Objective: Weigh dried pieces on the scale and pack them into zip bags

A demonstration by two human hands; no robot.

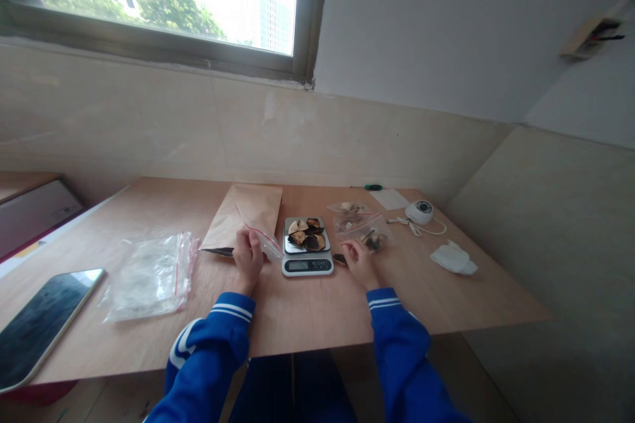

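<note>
My left hand (248, 258) is closed on a clear zip bag (265, 241) with a red seal line, left of a small digital scale (308, 268). Several dried pieces (307, 235), pale and dark brown like dried fruit peel or shell, lie heaped on the scale's metal plate. To the scale's right, my right hand (362, 261) has its fingers drawn together in a pinch; what they hold, if anything, is hidden. One dark dried piece (339, 259) lies between that hand and the scale. Beyond the hand are filled zip bags (374, 239). The scale's digits are too small to read surely.
Behind my left hand lies a brown paper bag (248, 211). A stack of clear bags (149, 277) and a phone (49, 324) are at left. At right are a white dome camera (419, 212) with cable, a crumpled tissue (452, 258) and white paper (389, 199).
</note>
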